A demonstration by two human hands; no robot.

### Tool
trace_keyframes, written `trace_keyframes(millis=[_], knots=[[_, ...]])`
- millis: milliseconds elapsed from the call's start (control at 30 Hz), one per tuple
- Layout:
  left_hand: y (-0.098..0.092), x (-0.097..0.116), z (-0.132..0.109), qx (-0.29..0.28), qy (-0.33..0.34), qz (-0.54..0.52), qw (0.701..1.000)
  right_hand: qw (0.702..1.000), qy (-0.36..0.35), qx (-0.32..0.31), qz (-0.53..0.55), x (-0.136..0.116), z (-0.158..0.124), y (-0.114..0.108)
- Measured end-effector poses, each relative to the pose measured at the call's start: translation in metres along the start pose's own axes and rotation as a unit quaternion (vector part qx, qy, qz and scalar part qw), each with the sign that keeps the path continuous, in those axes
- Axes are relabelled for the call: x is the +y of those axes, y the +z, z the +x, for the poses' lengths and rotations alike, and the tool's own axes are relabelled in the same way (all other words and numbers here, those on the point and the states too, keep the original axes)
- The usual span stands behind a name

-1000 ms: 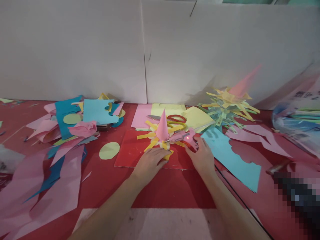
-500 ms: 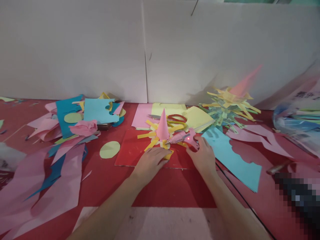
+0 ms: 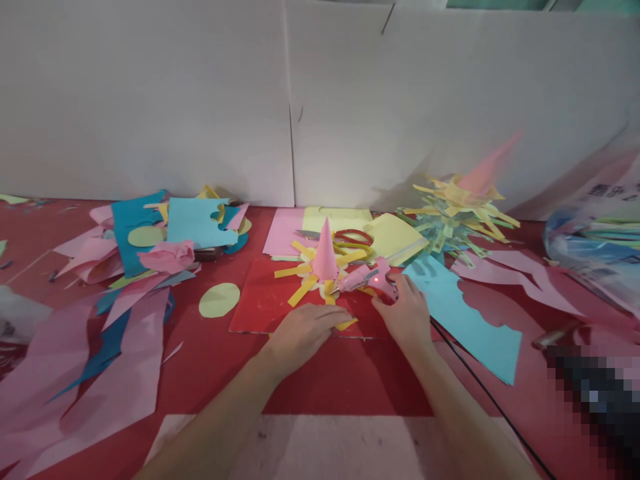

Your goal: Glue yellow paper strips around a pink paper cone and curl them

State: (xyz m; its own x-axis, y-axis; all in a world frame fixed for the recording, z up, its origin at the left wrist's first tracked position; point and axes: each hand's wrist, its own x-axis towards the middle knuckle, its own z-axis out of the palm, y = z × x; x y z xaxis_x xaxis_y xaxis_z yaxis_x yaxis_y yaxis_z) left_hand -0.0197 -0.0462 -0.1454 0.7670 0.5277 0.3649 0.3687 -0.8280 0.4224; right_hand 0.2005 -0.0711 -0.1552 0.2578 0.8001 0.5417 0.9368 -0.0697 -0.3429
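Observation:
A pink paper cone (image 3: 325,252) stands on a ring of yellow paper strips (image 3: 306,287) on a red mat (image 3: 260,303). My right hand (image 3: 406,312) is closed round the handle of a pink glue gun (image 3: 364,278), whose nozzle points at the cone's base. A small red light glows on the gun. My left hand (image 3: 303,330) rests on the mat just in front of the cone, fingers curled over a yellow strip (image 3: 346,325) that sticks out from under them.
Red and yellow scissors (image 3: 345,238) lie behind the cone on pink and yellow sheets. A finished cone with yellow and green strips (image 3: 463,200) stands at the right. Scrap paper is piled at the left (image 3: 145,247). A light blue sheet (image 3: 465,313) and the gun's black cord (image 3: 480,393) lie right.
My left hand has drawn back toward me from the cone's base with a yellow strip. The glue gun has shifted a little closer to the cone.

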Motion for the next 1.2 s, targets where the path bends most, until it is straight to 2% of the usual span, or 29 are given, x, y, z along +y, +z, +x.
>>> trace_keyframes(millis=[333,600,733,933,1100,1200], knots=[[-0.003,0.007,0.002,0.040,0.017,-0.019,0.999,1.000,-0.017,0.012,-0.007,0.004,0.000,0.003],[-0.012,0.015,0.004,0.116,0.050,-0.035,0.991,1.000,-0.022,0.004,-0.006,0.003,0.000,0.003],[-0.012,0.016,0.002,0.117,0.050,-0.037,0.991,1.000,-0.009,-0.005,0.009,0.001,0.000,0.002],[-0.013,0.016,0.001,0.121,0.039,-0.051,0.991,0.992,0.080,0.007,0.093,-0.001,0.002,0.001],[-0.011,0.015,0.000,0.117,0.027,-0.055,0.991,0.974,0.187,0.026,0.122,0.000,0.005,-0.001],[-0.007,0.012,0.000,0.131,0.014,-0.041,0.990,0.965,0.219,0.037,0.138,0.002,0.006,0.000]])
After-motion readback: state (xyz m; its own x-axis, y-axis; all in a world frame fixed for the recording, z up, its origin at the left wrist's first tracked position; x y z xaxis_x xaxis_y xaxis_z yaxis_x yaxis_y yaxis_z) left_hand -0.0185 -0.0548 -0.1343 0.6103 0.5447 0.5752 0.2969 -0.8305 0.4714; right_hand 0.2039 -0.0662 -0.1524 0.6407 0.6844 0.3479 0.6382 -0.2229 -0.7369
